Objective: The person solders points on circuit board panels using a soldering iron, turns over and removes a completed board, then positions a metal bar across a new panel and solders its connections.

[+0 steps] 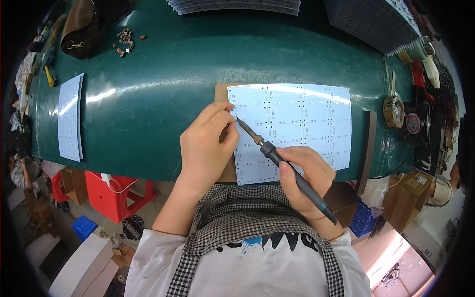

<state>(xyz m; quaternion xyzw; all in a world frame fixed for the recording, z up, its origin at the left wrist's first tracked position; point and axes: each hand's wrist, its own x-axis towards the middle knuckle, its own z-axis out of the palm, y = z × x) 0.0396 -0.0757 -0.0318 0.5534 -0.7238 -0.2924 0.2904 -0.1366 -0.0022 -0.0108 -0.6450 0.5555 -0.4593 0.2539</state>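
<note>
A white circuit board panel [316, 128], printed in a grid of small sections, lies on a brown board [222, 92] in front of me. My right hand [307, 175] grips a soldering iron [297, 175] by its dark handle. Its tip points up and left, at the panel's left edge close to my left fingertips; whether it touches the panel I cannot tell. My left hand [205, 141] is at that same edge with its fingers pinched together. Whatever they hold is too small or hidden to make out.
The green table [148, 133] carries another white panel [71, 119] at left, small loose parts [124, 42], and a brown bag [81, 29]. Panel stacks [371, 22] stand at the back. At right are a dark bar [366, 148] and a tape roll [394, 111].
</note>
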